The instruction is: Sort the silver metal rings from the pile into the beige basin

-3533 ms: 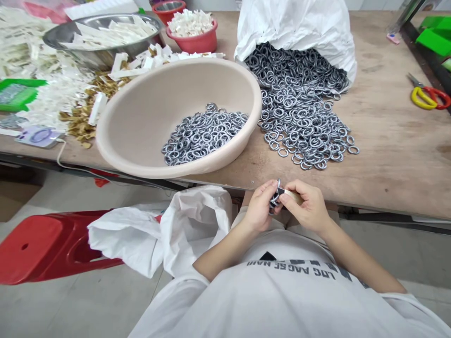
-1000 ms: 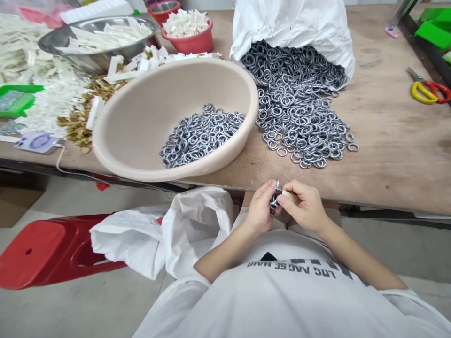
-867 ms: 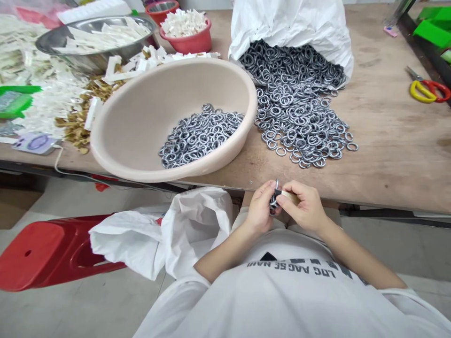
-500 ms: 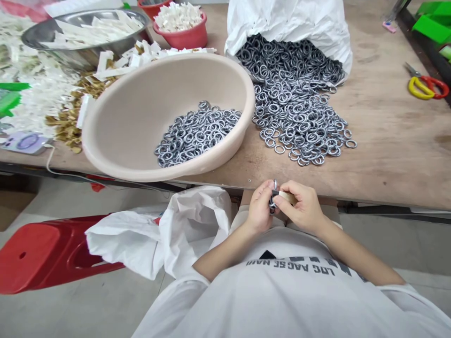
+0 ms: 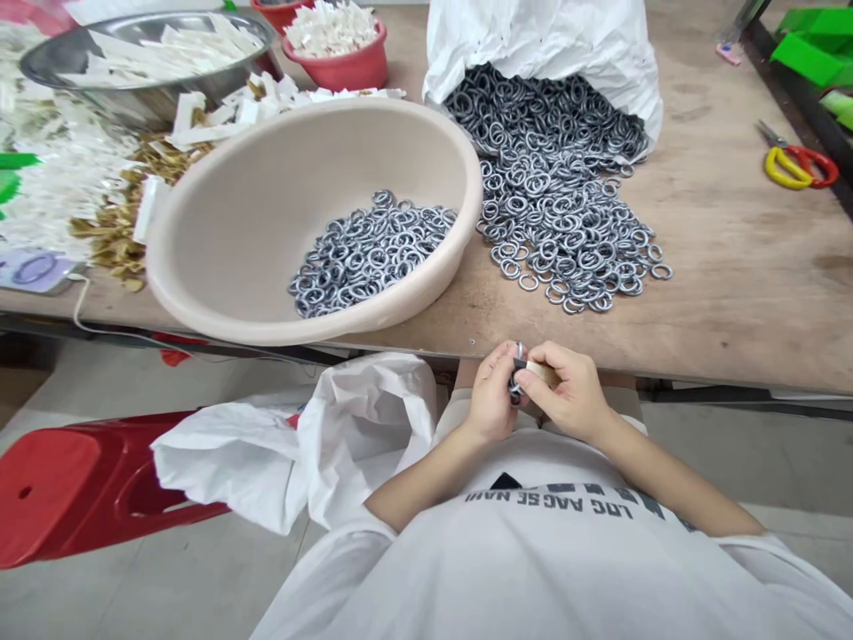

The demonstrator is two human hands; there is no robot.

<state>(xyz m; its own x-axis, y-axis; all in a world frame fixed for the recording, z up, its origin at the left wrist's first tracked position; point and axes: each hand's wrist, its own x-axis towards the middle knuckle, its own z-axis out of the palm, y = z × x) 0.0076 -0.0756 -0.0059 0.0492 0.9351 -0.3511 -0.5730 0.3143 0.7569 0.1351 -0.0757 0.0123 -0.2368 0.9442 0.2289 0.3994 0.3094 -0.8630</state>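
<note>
Above my lap, at the table's front edge, my left hand (image 5: 491,396) is closed on grey metal rings (image 5: 514,384), one of them standing up between the fingertips. Pinched in my right hand (image 5: 571,393) is a small tool with a pale block-like handle (image 5: 543,372) and a dark flat end, which meets the rings. My fingers partly cover both, so the tool's exact kind is unclear. Just beyond my hands, a heap of loose metal rings (image 5: 573,231) spills from a white sack (image 5: 543,36). A large beige basin (image 5: 219,204) to the left contains more such rings.
Red-and-yellow scissors (image 5: 796,166) lie at the right. White strips fill a steel bowl (image 5: 153,93), and white pieces fill a red tub (image 5: 346,67) at the back left. Below the table are an open white bag (image 5: 326,444) and a red stool (image 5: 53,489).
The view has turned slightly, so the table's things sit a little further left. My hands keep nearly the same grip and place.
</note>
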